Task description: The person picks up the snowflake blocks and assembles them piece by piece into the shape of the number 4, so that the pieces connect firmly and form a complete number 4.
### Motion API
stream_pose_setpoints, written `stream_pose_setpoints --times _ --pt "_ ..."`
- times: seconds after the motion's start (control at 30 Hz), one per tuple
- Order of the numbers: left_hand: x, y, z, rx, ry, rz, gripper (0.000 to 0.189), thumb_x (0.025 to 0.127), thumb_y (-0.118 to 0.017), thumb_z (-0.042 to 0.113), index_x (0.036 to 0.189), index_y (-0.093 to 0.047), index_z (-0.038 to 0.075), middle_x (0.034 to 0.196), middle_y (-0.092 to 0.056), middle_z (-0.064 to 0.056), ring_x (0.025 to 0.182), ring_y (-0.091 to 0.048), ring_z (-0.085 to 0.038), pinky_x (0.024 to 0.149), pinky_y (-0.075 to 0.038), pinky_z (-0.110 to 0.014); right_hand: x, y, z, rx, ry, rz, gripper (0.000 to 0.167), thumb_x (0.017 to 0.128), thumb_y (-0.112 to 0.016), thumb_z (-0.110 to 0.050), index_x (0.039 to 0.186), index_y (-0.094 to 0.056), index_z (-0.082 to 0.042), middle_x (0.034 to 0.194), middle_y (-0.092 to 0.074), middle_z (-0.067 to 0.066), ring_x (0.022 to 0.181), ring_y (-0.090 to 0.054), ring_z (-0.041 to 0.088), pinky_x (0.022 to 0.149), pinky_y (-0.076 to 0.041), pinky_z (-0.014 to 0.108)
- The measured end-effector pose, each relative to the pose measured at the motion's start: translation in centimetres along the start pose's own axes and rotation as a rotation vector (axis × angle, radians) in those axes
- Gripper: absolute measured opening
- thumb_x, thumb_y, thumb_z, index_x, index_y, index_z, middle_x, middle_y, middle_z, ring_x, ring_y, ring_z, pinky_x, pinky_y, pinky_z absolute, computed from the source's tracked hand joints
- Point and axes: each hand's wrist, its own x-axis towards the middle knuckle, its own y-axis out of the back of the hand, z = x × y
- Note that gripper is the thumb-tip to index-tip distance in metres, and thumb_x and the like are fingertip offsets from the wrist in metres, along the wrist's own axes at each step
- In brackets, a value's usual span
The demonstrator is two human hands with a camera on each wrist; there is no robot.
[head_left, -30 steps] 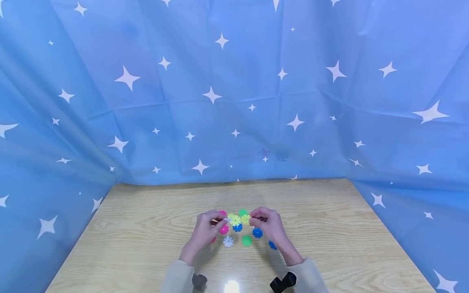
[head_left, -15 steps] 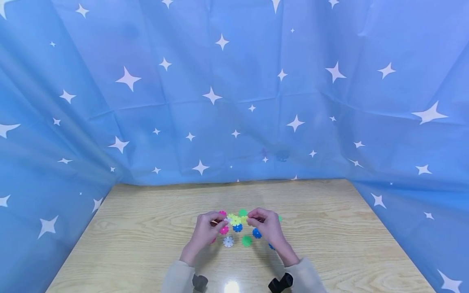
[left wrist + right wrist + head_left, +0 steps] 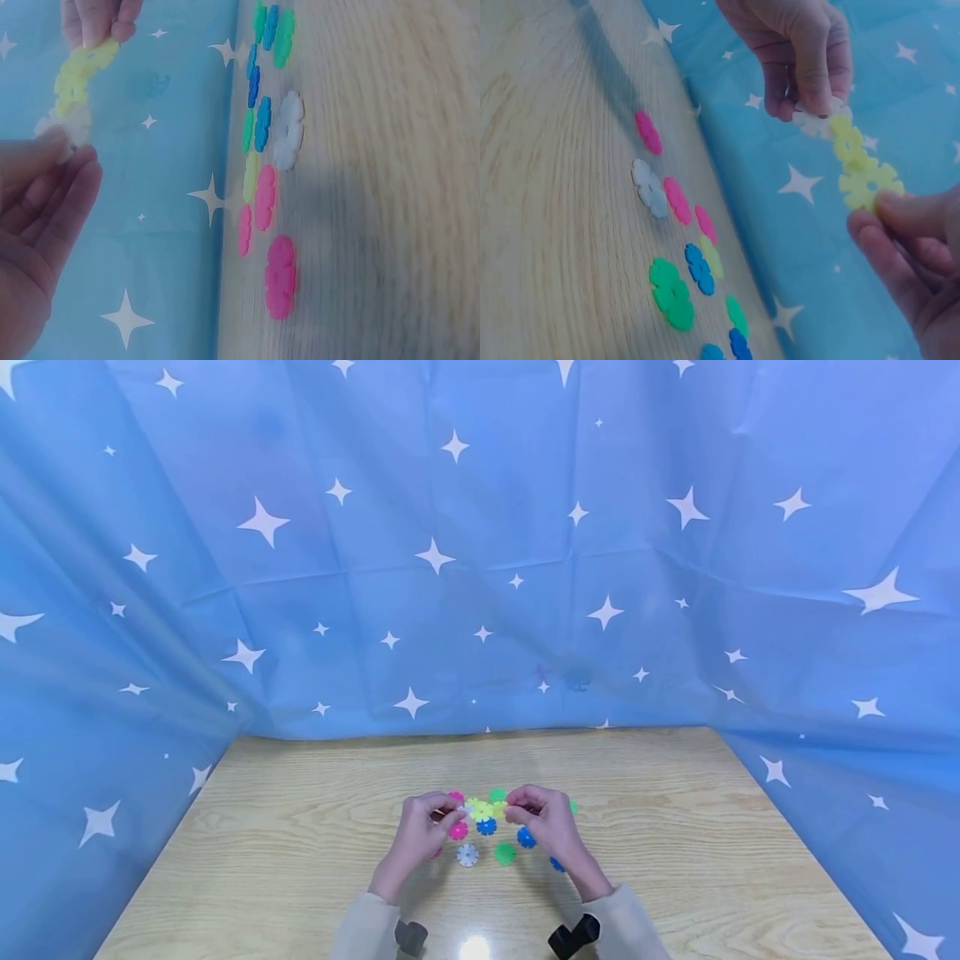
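My left hand (image 3: 420,831) pinches a white notched snowflake disc (image 3: 808,123) between thumb and fingers. My right hand (image 3: 551,822) pinches a yellow snowflake disc (image 3: 871,184) by its edge. Between these two sits another yellow disc (image 3: 847,145), seen at an angle. In both wrist views the discs form one short chain, white at the left hand's end and yellow at the right's. The chain is held up above the table, in front of the curtain. Fingertips cover part of both end discs.
Loose discs lie on the wooden table (image 3: 300,827) below the hands: a white disc (image 3: 467,855), a green disc (image 3: 506,854), a blue disc (image 3: 527,837), a pink disc (image 3: 280,277) and several others. A blue star-patterned curtain (image 3: 480,593) stands behind the table.
My right hand has shifted slightly left, bringing its yellow disc closer to the middle yellow disc and turning it more edge-on. My left hand stays almost still.
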Motion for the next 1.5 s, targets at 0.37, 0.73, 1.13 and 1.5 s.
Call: stream_pose_setpoints --times 0.37,0.73,1.13,1.5 --pt "0.0 0.2 0.1 0.013 -0.058 0.024 0.010 0.075 -0.071 -0.010 0.075 -0.068 0.000 0.071 -0.067 -0.007 0.059 -0.057 -0.005 0.051 -0.054 -0.020 0.0 0.2 0.0 0.022 0.086 -0.051 0.004 0.082 -0.065 0.008 0.085 -0.064 0.010 0.073 -0.067 0.021 0.065 -0.065 0.036 0.057 -0.057 0.028" --pt "-0.3 -0.3 0.0 0.004 -0.127 0.061 0.012 0.073 -0.071 -0.013 0.077 -0.068 -0.002 0.073 -0.067 -0.012 0.056 -0.062 -0.018 0.050 -0.054 -0.019 0.0 0.1 0.5 0.055 0.151 -0.073 0.006 0.083 -0.064 0.008 0.084 -0.062 0.013 0.073 -0.065 0.025 0.063 -0.064 0.037 0.055 -0.057 0.027" --pt "0.3 0.0 1.7 0.026 0.019 0.120 0.012 0.074 -0.071 -0.013 0.082 -0.069 -0.004 0.077 -0.067 -0.013 0.068 -0.065 -0.026 0.062 -0.059 -0.028 1.0 -0.3 2.9 0.034 0.118 -0.062 0.002 0.084 -0.066 0.002 0.085 -0.066 0.004 0.074 -0.068 0.015 0.063 -0.064 0.011 0.055 -0.056 0.022" --pt "0.4 0.3 2.0 -0.217 0.233 0.197 0.013 0.078 -0.070 -0.007 0.091 -0.066 -0.009 0.081 -0.066 -0.016 0.074 -0.063 -0.012 0.066 -0.058 -0.023 1.3 -0.6 2.2 0.044 0.055 0.013 0.007 0.086 -0.068 -0.008 0.086 -0.068 -0.001 0.075 -0.068 0.007 0.066 -0.065 0.021 0.059 -0.056 0.023"
